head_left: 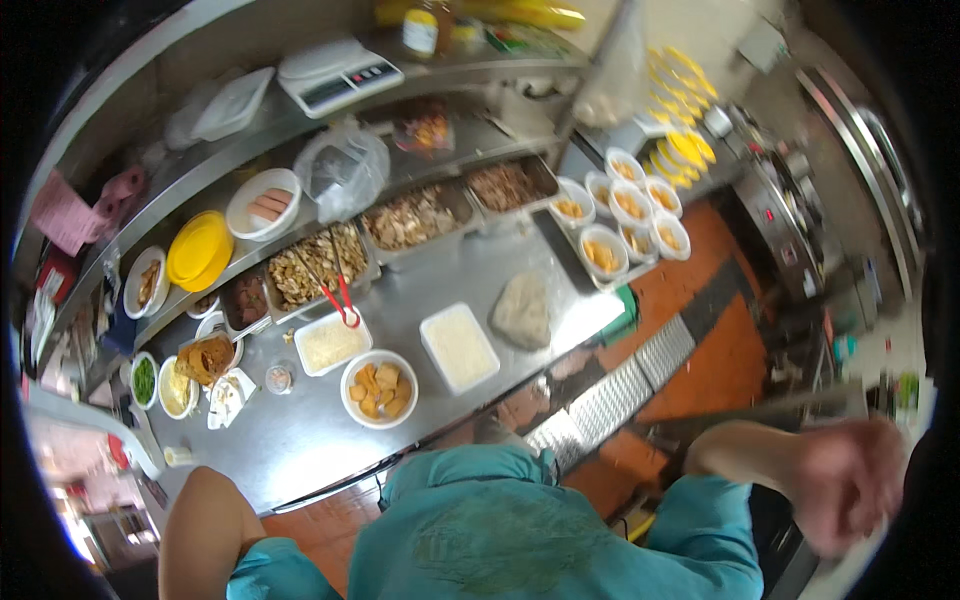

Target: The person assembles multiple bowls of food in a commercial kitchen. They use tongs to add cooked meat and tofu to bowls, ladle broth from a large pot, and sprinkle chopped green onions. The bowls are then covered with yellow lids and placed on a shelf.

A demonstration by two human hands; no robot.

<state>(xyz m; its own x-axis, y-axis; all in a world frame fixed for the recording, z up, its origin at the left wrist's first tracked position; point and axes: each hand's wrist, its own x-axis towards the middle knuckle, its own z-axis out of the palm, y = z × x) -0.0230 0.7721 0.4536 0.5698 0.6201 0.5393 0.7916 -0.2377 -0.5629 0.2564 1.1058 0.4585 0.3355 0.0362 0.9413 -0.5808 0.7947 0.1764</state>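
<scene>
My right hand [845,485] is raised far out to the right, away from the counter. It is smeared by motion, and I cannot make out whether its fingers hold anything. Of my left arm only a bent bare part [205,515] shows at the lower left; the hand is out of sight. In front of me on the steel counter stands a round white bowl of orange-brown chunks [380,390]. Two rectangular white tubs, one [333,343] behind the bowl and one [459,348] to its right, hold pale food. Red-handled tongs [343,300] rest in a pan of chopped food [310,265].
Steel pans of chopped meat [415,220] line the counter's back. White bowls [630,205] crowd its right end, near a crumpled greyish cloth [522,312]. A shelf above carries a scale [340,80] and yellow lids [200,250]. A metal floor grate [610,400] crosses orange tiles.
</scene>
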